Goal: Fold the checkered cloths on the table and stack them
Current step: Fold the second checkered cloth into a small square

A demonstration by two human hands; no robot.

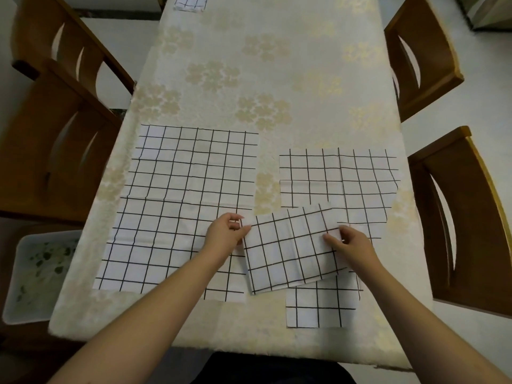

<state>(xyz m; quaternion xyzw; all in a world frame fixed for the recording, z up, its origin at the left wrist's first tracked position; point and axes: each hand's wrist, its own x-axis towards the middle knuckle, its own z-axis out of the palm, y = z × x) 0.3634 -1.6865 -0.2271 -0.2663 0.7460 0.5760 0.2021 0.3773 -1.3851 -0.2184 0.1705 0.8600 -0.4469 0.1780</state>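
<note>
A folded white cloth with a black grid [291,250] hangs tilted just above the table's near side. My left hand [225,234] pinches its upper left corner, and my right hand [350,245] pinches its upper right edge. Under it lies a second checkered cloth [340,178], spread flat on the right with its near part [318,309] showing below the held one. A larger checkered cloth [180,206] lies flat on the left. Another small checkered cloth [191,1] sits at the table's far end.
The table [263,79] wears a cream cloth with pale flower prints. Wooden chairs stand on the left [55,134] and on the right [465,212]. A white bin [36,275] sits on the floor at the near left.
</note>
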